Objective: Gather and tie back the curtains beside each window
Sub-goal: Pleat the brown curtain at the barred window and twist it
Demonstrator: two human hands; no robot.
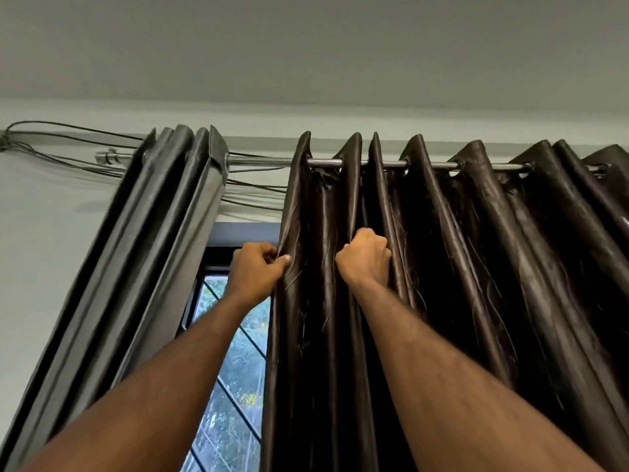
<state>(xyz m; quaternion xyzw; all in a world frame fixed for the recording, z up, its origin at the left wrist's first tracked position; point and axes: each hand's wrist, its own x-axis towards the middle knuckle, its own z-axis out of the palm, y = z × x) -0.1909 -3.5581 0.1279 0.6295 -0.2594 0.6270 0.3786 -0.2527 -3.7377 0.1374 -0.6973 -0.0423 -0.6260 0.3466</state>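
1. Satin-like brown cloth is what both hands have hold of: the left hand (257, 267) pinches the leading edge of the brown curtain (442, 267) between thumb and curled fingers (284, 259), and the right hand (366, 257) is fisted round a fold a little further in.
2. Such shiny fabric may slip from a pinch; if the edge gets away, the folds would likely fan back over the window (235, 352).
3. Tugging downward rather than sideways could jam the rings on the rod (340, 162) or strain its bracket.
4. Loose cables (68, 144) run just behind the rod; a sliding ring might snag them.
5. Left of the gap, the grey curtain (163, 233) hangs already bunched, though whether it is tied cannot be seen.
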